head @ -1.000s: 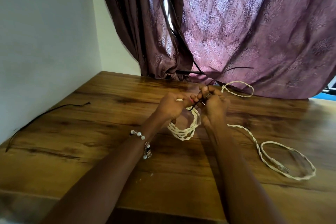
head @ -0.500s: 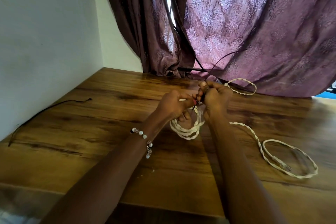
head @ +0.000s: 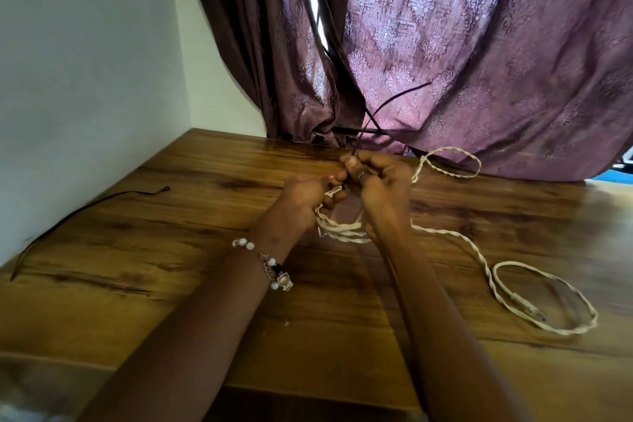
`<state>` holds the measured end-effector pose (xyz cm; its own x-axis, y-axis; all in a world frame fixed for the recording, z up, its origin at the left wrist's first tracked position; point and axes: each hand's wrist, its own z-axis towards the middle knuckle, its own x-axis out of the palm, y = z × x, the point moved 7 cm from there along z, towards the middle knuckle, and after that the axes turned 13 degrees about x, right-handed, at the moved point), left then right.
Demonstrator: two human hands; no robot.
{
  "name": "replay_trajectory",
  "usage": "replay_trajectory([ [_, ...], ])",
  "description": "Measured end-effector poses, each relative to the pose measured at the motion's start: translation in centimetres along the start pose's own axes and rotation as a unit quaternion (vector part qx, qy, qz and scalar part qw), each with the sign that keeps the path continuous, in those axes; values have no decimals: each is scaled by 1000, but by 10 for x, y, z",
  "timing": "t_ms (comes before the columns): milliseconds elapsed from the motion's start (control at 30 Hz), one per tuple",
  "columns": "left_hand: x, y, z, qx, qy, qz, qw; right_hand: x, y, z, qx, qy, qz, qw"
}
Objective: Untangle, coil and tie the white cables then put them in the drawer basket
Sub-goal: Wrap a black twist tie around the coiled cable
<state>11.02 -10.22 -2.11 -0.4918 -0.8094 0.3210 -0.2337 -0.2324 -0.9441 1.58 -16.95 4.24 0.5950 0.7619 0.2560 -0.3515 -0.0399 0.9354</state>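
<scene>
The coiled white cable hung between my two hands just above the wooden table, its loose twisted tail trailing right and near into a loop on the tabletop. My left hand gripped the coil's left side, while my right hand pinched a thin black tie at the coil's top. Beyond them hung the purple curtain.

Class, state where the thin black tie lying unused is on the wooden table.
Head view: the thin black tie lies at the wooden table's far left edge, against the white wall.
</scene>
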Motion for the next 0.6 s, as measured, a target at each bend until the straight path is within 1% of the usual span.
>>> replay_trajectory([
  [67,-2,5,-1,-60,43,-26,997,2,0,1,-18,31,-9,999],
  [133,-3,4,-2,-87,69,-33,993,3,0,3,-31,62,-18,997],
  [233,-2,2,-7,-114,102,-64,986,2,-2,3,-32,96,11,995],
  [333,-4,-2,-11,-118,105,-75,985,1,-4,3,-36,113,16,993],
  [400,-6,-3,-12,-126,120,-51,983,2,-3,2,-56,130,-35,989],
  [467,-15,-4,-9,-137,100,-25,985,8,-2,-3,-68,164,-109,978],
  [533,-22,-5,-7,-152,84,-23,984,16,-6,-10,-56,207,-157,964],
  [600,-25,-8,-5,-149,74,-45,985,21,-11,-12,-43,244,-182,952],
])
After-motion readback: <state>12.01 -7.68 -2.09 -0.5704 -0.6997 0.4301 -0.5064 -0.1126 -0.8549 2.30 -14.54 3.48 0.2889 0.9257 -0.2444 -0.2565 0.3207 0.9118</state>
